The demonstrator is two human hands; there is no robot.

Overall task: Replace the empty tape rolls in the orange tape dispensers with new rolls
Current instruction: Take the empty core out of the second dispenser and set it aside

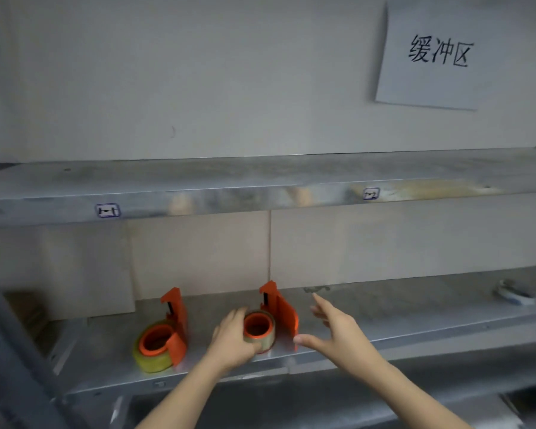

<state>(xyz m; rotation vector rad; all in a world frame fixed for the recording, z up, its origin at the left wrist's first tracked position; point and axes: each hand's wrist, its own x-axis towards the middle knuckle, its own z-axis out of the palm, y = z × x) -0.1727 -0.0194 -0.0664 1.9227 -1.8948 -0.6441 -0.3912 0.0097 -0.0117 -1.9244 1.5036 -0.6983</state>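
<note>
Two orange tape dispensers stand on the lower metal shelf. The left dispenser carries a thick yellowish tape roll around its orange hub. The right dispenser has a thin clear tape roll on its hub. My left hand grips that roll from the left side, fingers curled around it. My right hand hovers just right of the right dispenser with fingers spread, thumb near the dispenser's lower edge, holding nothing.
An upper metal shelf with small labels runs overhead. A white paper sign hangs on the wall. A small white and blue object lies at the far right of the lower shelf. A cardboard piece sits at the left.
</note>
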